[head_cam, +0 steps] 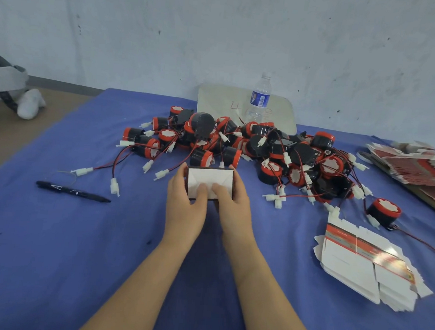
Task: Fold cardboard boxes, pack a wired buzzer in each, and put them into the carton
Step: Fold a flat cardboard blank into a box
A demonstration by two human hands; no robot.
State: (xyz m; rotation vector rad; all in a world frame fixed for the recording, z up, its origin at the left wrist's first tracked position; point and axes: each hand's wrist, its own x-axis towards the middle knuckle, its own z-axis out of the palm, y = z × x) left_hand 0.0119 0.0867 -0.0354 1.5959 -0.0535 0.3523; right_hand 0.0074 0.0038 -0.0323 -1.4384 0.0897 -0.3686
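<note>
blue cloth — black-and-red buzzers, white plugs — black marker.

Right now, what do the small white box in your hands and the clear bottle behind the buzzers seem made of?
The small white folded box, held by the left hand and right hand, looks like thin matt paperboard: sharp creases cross its face. The clear blue-labelled bottle looks like glossy see-through plastic, likely thin-walled.
</note>
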